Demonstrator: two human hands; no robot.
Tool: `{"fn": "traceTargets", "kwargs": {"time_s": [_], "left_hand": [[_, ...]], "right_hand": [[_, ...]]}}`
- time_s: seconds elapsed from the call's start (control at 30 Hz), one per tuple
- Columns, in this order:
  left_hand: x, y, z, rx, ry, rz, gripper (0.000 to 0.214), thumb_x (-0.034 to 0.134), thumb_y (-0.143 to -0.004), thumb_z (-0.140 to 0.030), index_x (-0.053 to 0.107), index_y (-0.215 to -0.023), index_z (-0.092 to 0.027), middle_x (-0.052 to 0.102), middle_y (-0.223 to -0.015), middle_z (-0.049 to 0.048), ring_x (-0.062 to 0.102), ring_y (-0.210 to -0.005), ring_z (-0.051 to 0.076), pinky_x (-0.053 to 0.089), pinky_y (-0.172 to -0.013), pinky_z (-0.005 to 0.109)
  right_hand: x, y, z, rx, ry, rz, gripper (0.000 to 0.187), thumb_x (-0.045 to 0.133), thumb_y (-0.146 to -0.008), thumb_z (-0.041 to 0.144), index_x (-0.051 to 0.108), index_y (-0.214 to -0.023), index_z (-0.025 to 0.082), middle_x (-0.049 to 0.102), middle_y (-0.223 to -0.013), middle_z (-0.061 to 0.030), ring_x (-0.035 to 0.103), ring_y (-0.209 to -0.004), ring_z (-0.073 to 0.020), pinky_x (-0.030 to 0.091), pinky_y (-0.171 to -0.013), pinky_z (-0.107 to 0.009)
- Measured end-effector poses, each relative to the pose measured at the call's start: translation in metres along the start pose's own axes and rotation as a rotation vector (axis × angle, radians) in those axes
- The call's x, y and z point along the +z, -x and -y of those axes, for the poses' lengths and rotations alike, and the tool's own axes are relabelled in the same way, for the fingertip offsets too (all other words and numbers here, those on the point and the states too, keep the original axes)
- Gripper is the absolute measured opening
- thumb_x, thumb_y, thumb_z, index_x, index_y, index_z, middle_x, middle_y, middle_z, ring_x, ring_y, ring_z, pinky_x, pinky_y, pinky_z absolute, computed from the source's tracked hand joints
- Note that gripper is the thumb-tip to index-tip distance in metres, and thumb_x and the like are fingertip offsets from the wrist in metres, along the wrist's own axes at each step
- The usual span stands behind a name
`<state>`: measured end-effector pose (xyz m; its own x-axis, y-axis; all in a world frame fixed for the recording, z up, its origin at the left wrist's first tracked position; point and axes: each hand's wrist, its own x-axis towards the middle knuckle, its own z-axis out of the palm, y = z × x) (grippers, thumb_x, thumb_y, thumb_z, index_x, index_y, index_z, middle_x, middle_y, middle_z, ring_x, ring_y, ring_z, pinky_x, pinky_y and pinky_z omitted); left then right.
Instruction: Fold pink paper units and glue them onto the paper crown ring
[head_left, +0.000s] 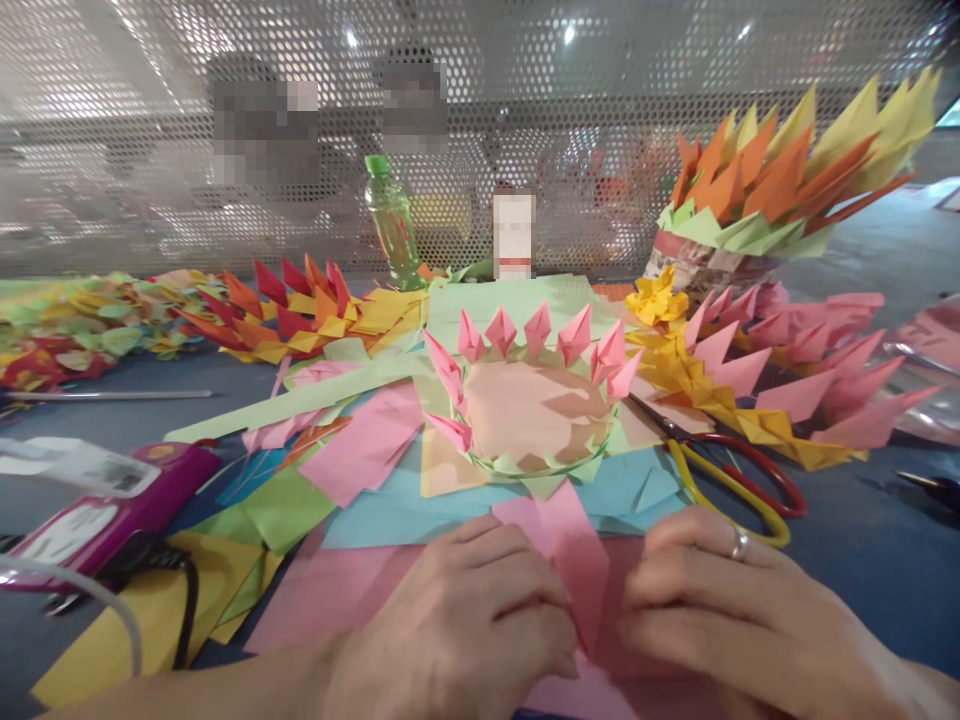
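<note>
A piece of pink folding paper (577, 550), partly folded, lies between my two hands. My left hand (472, 600) curls over its left side, fingers bent and pressed against it. My right hand (750, 610), with a ring on one finger, is closed close to its right side. What lies beneath the right fingertips is hidden. Under both hands are larger pink sheets (337, 590). Just beyond stands a ring of green folded paper (547, 470) with several upright pink points (538, 328) around its far rim. Blue sheets (637, 490) lie beneath the ring's near edge.
Scissors (739, 470) with red and yellow handles lie at right. A purple power strip (120, 500) with cables sits left. Folded paper chains (300, 310) line both sides. Behind are a green-capped bottle (394, 225), an orange-yellow paper piece (772, 180) and a perforated metal screen (480, 80).
</note>
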<state>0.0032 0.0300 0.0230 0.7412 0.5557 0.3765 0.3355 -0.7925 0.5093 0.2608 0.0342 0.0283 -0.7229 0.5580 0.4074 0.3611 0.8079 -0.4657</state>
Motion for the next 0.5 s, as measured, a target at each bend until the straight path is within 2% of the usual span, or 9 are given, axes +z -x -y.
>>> {"fn": "traceTargets", "kwargs": {"time_s": [0.13,0.27,0.4,0.5], "left_hand": [[-0.005,0.0,-0.004,0.014,-0.026,0.043,0.023,0.046,-0.105,-0.015,0.067,-0.094,-0.017,0.072,-0.091,0.0038,0.063,-0.085,0.017,0.049,-0.081,0.03],[-0.004,0.0,-0.003,0.019,-0.031,0.035,0.023,0.05,-0.105,-0.016,0.068,-0.089,-0.016,0.071,-0.087,0.0027,0.062,-0.082,0.017,0.049,-0.078,0.029],[0.002,-0.001,0.002,-0.034,0.051,-0.002,0.024,0.05,-0.105,-0.015,0.068,-0.089,-0.016,0.071,-0.09,0.0033,0.063,-0.084,0.016,0.05,-0.078,0.028],[0.009,0.0,0.005,-0.083,0.132,-0.081,0.02,0.054,-0.104,-0.018,0.067,-0.089,-0.015,0.069,-0.086,0.0028,0.063,-0.082,0.014,0.049,-0.074,0.024]], "right_hand": [[0.008,0.0,-0.008,-0.048,0.024,0.094,0.026,0.051,-0.098,0.018,0.072,-0.111,0.027,0.076,-0.098,-0.0032,0.066,-0.096,-0.0221,0.055,-0.088,-0.035],[0.022,0.003,-0.016,-0.125,0.024,0.031,0.026,0.048,-0.106,0.025,0.074,-0.111,0.029,0.075,-0.093,0.0007,0.064,-0.092,-0.0179,0.052,-0.082,-0.032],[0.028,0.004,-0.018,-0.173,0.105,0.023,0.016,0.06,-0.1,0.021,0.076,-0.101,0.027,0.075,-0.088,0.0023,0.065,-0.088,-0.016,0.051,-0.077,-0.028],[0.027,0.002,-0.017,-0.185,0.141,0.003,0.017,0.062,-0.099,0.02,0.075,-0.104,0.029,0.076,-0.088,0.0022,0.066,-0.088,-0.0159,0.053,-0.078,-0.028]]}}
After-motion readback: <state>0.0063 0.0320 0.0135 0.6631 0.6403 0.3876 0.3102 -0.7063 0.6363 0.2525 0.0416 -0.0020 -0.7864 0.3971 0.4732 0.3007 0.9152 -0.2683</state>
